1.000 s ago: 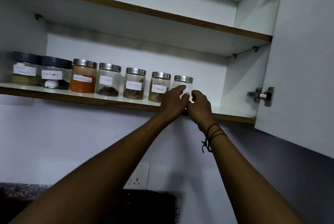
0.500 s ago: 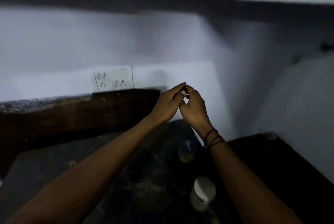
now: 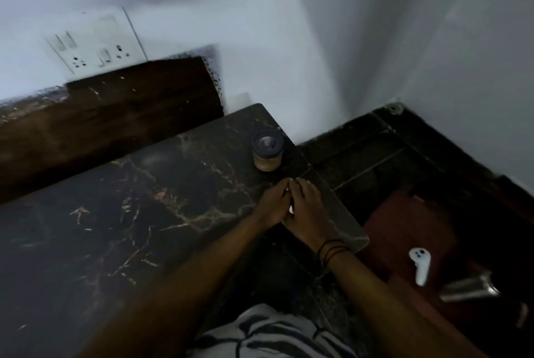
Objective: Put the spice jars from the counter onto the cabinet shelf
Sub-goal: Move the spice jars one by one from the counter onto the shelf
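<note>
I'm looking down on the dark marble counter (image 3: 121, 207), with a socket (image 3: 95, 45) on the wall behind it. Both hands sit at the counter's right edge, left hand (image 3: 271, 204) and right hand (image 3: 309, 213) pressed together; whether they enclose anything I can't tell. One jar (image 3: 267, 154) stands upright just beyond the fingertips, untouched.

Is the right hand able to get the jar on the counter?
Probably yes. The right hand sits just short of the jar, nothing stands between them, though it looks wrapped with the left hand around something pale.
</note>
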A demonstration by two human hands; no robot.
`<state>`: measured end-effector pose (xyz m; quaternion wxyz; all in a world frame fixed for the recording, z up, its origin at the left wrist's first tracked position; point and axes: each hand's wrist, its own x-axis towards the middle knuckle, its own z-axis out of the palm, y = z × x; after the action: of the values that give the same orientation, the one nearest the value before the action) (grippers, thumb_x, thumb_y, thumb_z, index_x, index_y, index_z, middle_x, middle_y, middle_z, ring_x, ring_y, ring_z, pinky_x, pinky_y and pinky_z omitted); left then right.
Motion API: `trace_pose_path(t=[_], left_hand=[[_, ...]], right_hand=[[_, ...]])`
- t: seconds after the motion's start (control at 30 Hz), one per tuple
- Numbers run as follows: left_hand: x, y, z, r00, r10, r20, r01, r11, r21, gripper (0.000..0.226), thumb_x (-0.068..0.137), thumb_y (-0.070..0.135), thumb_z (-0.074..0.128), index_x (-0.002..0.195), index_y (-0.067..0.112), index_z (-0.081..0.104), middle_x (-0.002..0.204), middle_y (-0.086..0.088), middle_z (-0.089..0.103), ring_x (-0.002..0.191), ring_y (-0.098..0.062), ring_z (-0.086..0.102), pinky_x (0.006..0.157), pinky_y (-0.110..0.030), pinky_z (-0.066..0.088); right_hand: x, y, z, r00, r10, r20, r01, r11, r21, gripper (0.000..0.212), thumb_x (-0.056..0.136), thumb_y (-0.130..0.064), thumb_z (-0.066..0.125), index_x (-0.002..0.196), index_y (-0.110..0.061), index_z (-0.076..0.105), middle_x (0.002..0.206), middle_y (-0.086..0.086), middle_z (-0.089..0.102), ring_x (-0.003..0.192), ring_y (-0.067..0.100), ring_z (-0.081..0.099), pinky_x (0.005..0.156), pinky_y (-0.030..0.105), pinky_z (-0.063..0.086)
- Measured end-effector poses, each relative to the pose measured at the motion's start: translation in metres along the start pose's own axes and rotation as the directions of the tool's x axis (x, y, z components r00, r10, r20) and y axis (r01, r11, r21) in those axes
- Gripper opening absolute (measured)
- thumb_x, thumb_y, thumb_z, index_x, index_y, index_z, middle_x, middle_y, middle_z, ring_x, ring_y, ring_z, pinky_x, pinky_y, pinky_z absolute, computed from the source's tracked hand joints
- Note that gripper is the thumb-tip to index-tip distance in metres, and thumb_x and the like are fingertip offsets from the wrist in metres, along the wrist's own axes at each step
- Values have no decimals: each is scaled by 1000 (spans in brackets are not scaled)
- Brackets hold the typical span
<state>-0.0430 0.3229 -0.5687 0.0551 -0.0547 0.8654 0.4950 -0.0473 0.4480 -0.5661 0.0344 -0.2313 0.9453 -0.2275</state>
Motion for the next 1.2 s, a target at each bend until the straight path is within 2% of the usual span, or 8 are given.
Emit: trace_pose_path(t=[0.17, 0.37, 0.5, 0.63, 0.77, 0.87, 1.0, 1.2], left_hand=[[-4, -10, 14, 999, -42, -27, 37, 989, -146, 27, 105, 23, 38, 120, 19, 60, 117, 0, 64, 108, -15, 60, 96, -31, 44], [-8, -13, 7, 992, -125, 3, 122, 967, -226, 31, 106, 26, 39, 117, 10, 64, 116, -4, 64, 109, -18, 59, 93, -26, 43], [-14, -14, -5, 953, -269, -141, 202, 908, -367, 37, 106, 34, 40, 93, 11, 65, 93, -9, 66, 85, -17, 60, 81, -34, 47], [-25, -15, -32, 941, -279, -192, 146, 846, -513, 32, 100, 30, 54, 72, 16, 52, 67, -2, 50, 65, -15, 47, 61, -32, 39], [-36, -9, -60, 977, -214, 3, 150, 673, -724, 46, 92, 46, 57, 105, 2, 67, 102, -21, 70, 94, -34, 66, 87, -47, 53], [-44, 0, -71, 961, -235, 143, 256, 568, -782, 52, 84, 57, 61, 114, 16, 75, 117, -18, 72, 104, -32, 70, 95, -48, 55], [-55, 7, -79, 948, -273, 165, 282, 473, -835, 56, 86, 54, 62, 122, 12, 70, 120, -19, 71, 102, -32, 69, 94, -50, 54], [-70, 1, -98, 939, -312, 146, 274, 422, -864, 50, 100, 51, 36, 115, 20, 71, 123, -18, 70, 106, -32, 68, 92, -51, 54]], right_hand=[[-10, 21, 14, 1000, -7, -5, 8, 988, 152, 86, 76, -32, 71, 151, -14, 32, 155, 19, 23, 139, 37, 31, 112, 42, 34], [-24, 20, 22, 934, 318, -165, -227, 883, 412, 98, 54, -58, 79, 136, -22, 40, 127, 2, 49, 113, 14, 51, 90, 30, 48], [-18, 23, 15, 957, 281, -75, -146, 689, 710, 78, 57, -37, 88, 116, -41, 39, 117, -16, 52, 103, -8, 57, 81, 15, 51], [-3, 13, 0, 981, 184, 66, -145, 464, 874, 63, 68, -18, 83, 119, -35, 50, 124, -7, 60, 114, 7, 59, 92, 27, 53], [17, -14, -14, 985, 111, 136, -152, 158, 976, 52, 76, -9, 62, 126, -20, 59, 120, 4, 68, 108, 21, 64, 84, 31, 55], [25, -40, -13, 968, 119, 223, -216, -63, 974, 46, 82, -14, 49, 126, -9, 61, 117, 14, 68, 103, 25, 66, 84, 34, 55], [34, -59, -2, 930, 167, 328, -318, -81, 944, 41, 97, -28, 37, 96, -20, 77, 99, 9, 76, 92, 26, 71, 78, 37, 55], [46, -72, 11, 903, 187, 386, -410, 111, 905, 48, 99, -43, 32, 106, -14, 70, 99, 12, 75, 90, 30, 72, 74, 41, 59]])
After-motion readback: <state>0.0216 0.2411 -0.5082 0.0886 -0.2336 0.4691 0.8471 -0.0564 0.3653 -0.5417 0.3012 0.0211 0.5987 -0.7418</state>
